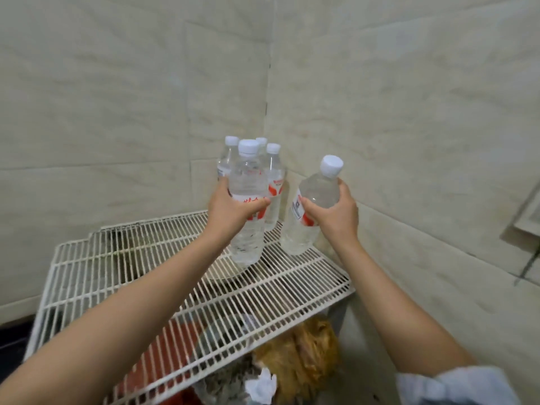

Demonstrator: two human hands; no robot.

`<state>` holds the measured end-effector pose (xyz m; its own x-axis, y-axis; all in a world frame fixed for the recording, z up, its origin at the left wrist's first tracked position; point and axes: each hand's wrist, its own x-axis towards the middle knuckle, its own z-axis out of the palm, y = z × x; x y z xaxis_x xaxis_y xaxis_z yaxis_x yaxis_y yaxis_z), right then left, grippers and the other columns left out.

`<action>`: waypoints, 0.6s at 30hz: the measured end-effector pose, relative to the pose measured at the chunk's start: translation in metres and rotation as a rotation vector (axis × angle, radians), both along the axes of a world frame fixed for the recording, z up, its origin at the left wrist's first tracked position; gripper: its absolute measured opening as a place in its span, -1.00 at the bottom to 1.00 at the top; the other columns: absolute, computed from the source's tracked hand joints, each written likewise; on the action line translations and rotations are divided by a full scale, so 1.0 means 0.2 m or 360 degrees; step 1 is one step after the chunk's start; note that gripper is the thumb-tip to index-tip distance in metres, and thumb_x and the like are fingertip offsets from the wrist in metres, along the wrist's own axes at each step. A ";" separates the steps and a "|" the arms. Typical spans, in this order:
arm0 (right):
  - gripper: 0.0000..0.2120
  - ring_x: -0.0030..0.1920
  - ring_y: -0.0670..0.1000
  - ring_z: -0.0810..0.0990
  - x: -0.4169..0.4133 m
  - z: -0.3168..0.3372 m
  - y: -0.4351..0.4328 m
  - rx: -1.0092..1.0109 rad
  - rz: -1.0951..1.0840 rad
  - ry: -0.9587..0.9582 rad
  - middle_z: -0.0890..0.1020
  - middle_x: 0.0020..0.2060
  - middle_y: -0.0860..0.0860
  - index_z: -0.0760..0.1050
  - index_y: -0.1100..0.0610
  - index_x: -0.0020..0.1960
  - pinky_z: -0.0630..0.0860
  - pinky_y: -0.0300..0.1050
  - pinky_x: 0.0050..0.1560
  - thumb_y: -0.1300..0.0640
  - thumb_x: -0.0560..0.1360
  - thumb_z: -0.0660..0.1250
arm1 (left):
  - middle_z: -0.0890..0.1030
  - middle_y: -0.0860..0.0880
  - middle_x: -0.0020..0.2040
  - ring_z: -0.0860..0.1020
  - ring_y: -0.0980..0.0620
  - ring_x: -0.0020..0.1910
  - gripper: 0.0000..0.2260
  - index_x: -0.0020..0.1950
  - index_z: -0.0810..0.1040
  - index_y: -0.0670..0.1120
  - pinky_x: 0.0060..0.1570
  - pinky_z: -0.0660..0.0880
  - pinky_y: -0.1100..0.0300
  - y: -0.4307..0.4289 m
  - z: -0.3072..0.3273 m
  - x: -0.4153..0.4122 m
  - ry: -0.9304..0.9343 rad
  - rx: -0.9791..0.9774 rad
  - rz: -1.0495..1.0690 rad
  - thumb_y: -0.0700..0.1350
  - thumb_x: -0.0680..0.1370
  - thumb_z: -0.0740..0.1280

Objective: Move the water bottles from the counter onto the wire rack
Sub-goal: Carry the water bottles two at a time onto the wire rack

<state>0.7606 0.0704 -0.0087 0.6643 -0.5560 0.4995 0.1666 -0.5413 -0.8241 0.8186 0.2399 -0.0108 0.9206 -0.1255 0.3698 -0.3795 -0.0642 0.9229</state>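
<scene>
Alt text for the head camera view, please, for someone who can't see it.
Both hands hold clear water bottles over a white wire rack in a tiled corner: the left hand grips an upright bottle, the right hand a tilted bottle. Three more white-capped bottles stand at the rack's back corner.

- We see a white wire rack (117, 276) set in the corner where two tiled walls (117, 83) meet
- On its far corner three capped water bottles (274, 176) stand upright, packed close together
- A front bottle (247, 238) and a tilted bottle (301, 232) sit low over the wires; we cannot tell whether their bases touch the rack
</scene>
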 end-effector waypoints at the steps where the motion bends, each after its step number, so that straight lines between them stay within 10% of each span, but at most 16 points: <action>1: -0.29 0.09 0.07 0.58 0.07 0.00 -0.02 -0.0007 0.0038 0.0027 0.62 0.09 0.04 0.38 0.05 0.25 0.50 0.05 0.12 -0.12 0.17 0.50 | 0.58 0.01 0.07 0.58 -0.01 0.06 -0.41 0.17 0.41 -0.03 0.08 0.55 -0.06 -0.05 -0.01 0.03 -0.0001 -0.0024 0.0052 0.01 0.21 0.54; 18: -0.37 0.06 -0.02 0.57 0.66 -0.03 -0.21 -0.0051 0.0600 0.0451 0.55 0.07 -0.10 0.33 -0.07 0.15 0.54 0.05 0.10 -0.15 0.16 0.48 | 0.58 0.07 -0.02 0.59 0.00 0.02 -0.49 0.09 0.39 0.06 0.06 0.56 -0.07 -0.33 -0.13 0.35 0.0088 0.0151 0.0355 0.03 0.25 0.54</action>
